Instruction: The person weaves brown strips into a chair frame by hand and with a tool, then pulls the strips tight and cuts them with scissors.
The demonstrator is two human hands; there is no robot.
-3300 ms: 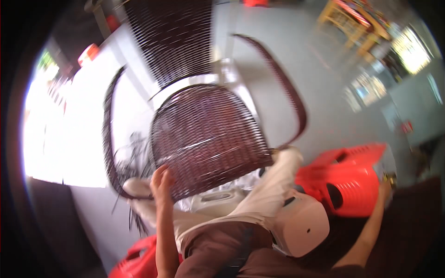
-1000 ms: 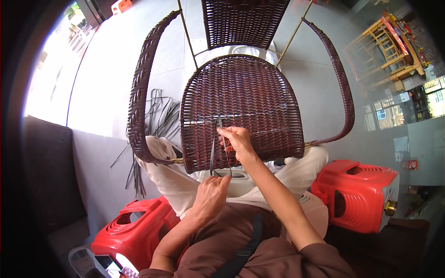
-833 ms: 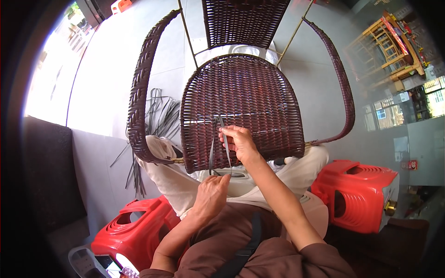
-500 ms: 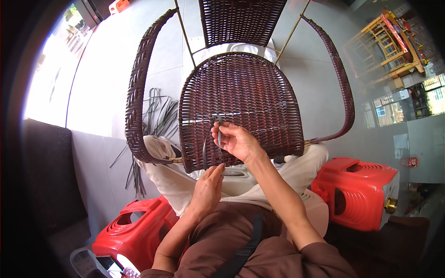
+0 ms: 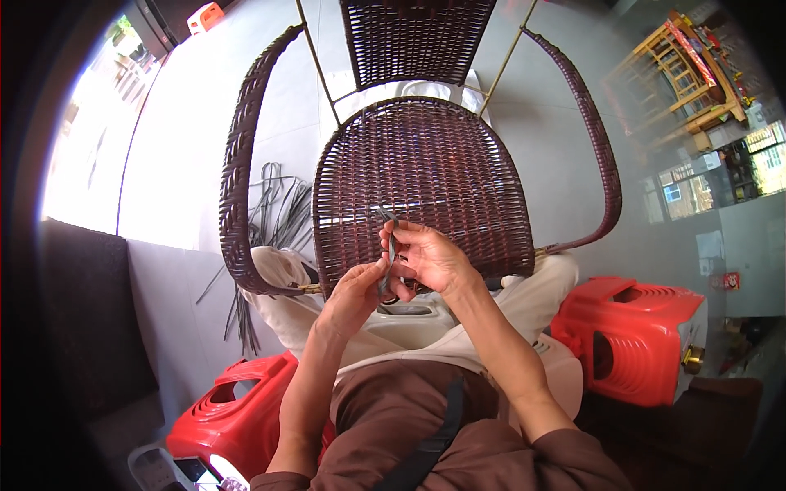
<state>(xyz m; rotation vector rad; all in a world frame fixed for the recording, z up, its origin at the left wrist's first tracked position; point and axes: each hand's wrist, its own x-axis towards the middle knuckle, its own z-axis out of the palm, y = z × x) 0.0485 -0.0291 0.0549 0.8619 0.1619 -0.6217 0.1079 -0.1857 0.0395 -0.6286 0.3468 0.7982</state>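
A dark brown woven chair (image 5: 442, 176) stands in front of me, its seat between my knees. Over the near part of the seat, a grey flat weaving strip (image 5: 391, 245) hangs between my hands. My right hand (image 5: 434, 258) pinches the strip's upper part between thumb and fingers. Just below and to the left, my left hand (image 5: 358, 295) closes on the lower part of the same strip. The strip's far end seems to reach the seat weave near a small light gap; exactly where it enters is hard to make out.
A bundle of loose grey strips (image 5: 278, 204) lies on the floor left of the chair. Red plastic stools stand at my left (image 5: 233, 401) and right (image 5: 626, 344). A wooden frame (image 5: 684, 82) is far right. The chair's armrests (image 5: 239, 164) curve out on both sides.
My left hand has risen from the seat's front edge to the strip beside my right hand. The strip is now gathered between both hands. The chair appears shifted slightly left in view.
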